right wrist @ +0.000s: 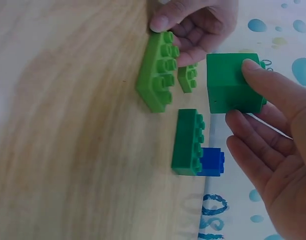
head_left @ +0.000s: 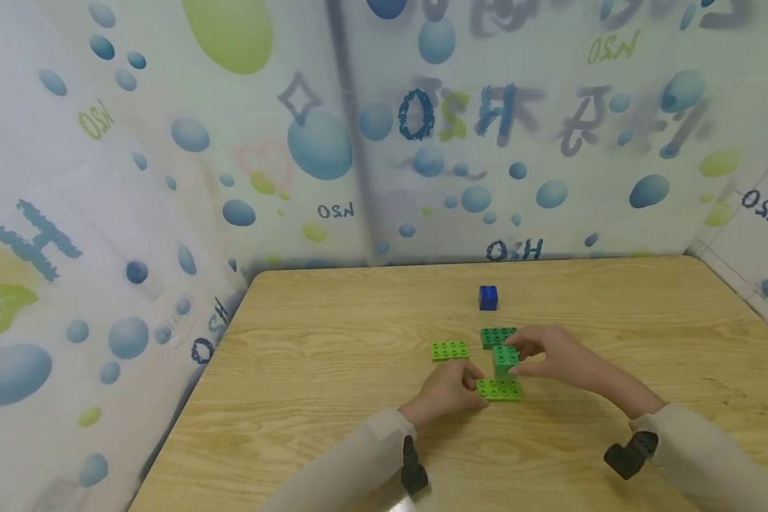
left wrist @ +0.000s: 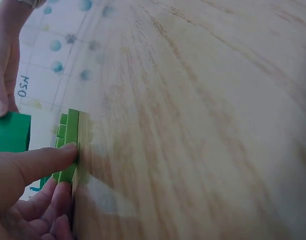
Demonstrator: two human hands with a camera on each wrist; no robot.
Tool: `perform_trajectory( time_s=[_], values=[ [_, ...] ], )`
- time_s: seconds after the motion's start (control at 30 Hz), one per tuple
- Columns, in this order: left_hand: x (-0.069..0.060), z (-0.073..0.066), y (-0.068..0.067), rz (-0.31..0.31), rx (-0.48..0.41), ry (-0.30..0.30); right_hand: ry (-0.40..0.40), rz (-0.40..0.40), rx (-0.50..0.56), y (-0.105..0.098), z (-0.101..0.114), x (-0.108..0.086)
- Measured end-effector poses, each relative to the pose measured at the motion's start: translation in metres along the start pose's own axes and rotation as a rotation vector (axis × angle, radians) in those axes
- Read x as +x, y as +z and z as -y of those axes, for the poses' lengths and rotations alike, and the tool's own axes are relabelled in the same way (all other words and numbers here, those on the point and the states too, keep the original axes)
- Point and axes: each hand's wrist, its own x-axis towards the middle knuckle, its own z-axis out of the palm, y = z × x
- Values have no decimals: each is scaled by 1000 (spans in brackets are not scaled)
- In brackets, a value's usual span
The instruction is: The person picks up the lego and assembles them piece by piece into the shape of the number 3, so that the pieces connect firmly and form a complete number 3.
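Observation:
My right hand [head_left: 558, 361] pinches a square green building brick [head_left: 505, 364] between thumb and fingers. This brick hangs above a flat light green brick [head_left: 499, 392] on the table; in the right wrist view a gap separates the square brick [right wrist: 227, 92] from the light green one [right wrist: 151, 82]. At the flat brick's left end, my left hand [head_left: 448, 392] grips it, thumb on the near side and fingers on the far side. The left wrist view shows the thumb lying against the light green brick's edge [left wrist: 71, 131].
Behind the left hand lies another flat light green brick [head_left: 449, 350]. A darker green brick [head_left: 496, 337] sits beyond the held one, and a small blue brick [head_left: 488, 299] stands farther back. The wooden table [head_left: 333, 341] meets a patterned wall covering [head_left: 281, 242].

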Motion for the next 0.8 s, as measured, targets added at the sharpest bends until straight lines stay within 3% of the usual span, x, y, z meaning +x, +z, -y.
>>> perform_trajectory(
  time_s=[0.33, 0.8],
  values=[
    [2, 2, 0, 16, -14, -11, 57, 12, 47, 13, -6, -19],
    [3, 4, 0, 18, -6, 0, 79, -66, 63, 28, -12, -26]
  ],
)
